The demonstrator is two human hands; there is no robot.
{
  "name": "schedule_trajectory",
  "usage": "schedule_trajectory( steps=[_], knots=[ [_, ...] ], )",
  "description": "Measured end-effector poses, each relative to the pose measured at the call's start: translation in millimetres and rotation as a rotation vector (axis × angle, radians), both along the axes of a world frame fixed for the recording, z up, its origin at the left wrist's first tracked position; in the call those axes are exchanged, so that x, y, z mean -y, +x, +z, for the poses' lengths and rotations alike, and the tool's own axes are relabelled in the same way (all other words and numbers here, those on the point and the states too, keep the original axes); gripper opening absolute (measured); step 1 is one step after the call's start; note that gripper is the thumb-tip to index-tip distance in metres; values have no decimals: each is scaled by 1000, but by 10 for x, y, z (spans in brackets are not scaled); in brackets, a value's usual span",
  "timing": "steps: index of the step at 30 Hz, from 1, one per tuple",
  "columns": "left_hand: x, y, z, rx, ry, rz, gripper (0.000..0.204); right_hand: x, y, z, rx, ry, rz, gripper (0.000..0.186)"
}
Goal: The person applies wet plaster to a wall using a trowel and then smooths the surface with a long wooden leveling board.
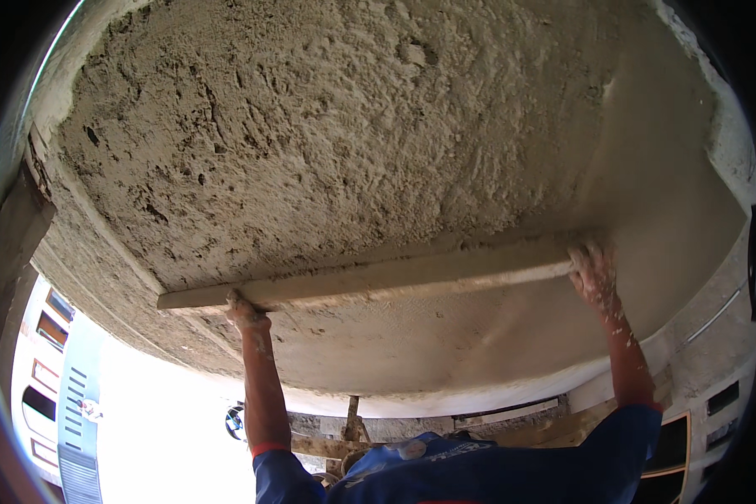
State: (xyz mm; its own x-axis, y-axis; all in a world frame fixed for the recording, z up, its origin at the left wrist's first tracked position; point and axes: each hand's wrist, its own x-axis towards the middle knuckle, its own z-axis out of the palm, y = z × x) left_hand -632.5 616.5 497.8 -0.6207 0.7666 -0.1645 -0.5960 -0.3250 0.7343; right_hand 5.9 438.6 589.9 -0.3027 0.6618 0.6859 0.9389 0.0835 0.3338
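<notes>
A long straight wooden board (378, 277) lies against the plastered overhead surface (336, 126), running from left of centre to the right. My left hand (245, 313) grips it near its left end, and my right hand (595, 273) has its fingers over the right end; both are smeared with pale mortar. Above the board in the view the plaster is rough, lumpy and pitted. Below it and at the right (664, 210) it is much smoother. A narrow raised band (109, 223) crosses the rough plaster on the left, reaching the board's left end.
A dark beam (13, 239) runs at the far left edge. Timber supports (351, 424) show beyond the plastered surface's lower edge, behind my blue-clad shoulders. Building fronts with windows (46, 370) stand at lower left beside bright daylight, and more openings (664, 445) at lower right.
</notes>
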Motion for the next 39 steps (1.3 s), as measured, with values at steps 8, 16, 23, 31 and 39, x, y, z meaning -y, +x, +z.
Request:
schedule_trajectory(
  steps=[8, 16, 23, 31, 39],
  knots=[
    [-232, -585, 228, -499, 277, 106, 45, -179, -92, -449, 25, 283, 60, 41],
    [-513, -1886, 1216, -305, 295, 144, 28, -504, -1063, 281, 129, 407, 158, 42],
    [-233, -828, 1081, -259, 198, 48, 27, -269, -388, 134, -19, 205, 147, 61],
    [57, 373, 626, -408, 382, 27, 31, 22, 617, 15, 27, 341, 86, 45],
    [-402, -1506, 1801, -267, 273, 8, 28, -627, -481, 914, 218, 633, 242, 47]
  ],
)
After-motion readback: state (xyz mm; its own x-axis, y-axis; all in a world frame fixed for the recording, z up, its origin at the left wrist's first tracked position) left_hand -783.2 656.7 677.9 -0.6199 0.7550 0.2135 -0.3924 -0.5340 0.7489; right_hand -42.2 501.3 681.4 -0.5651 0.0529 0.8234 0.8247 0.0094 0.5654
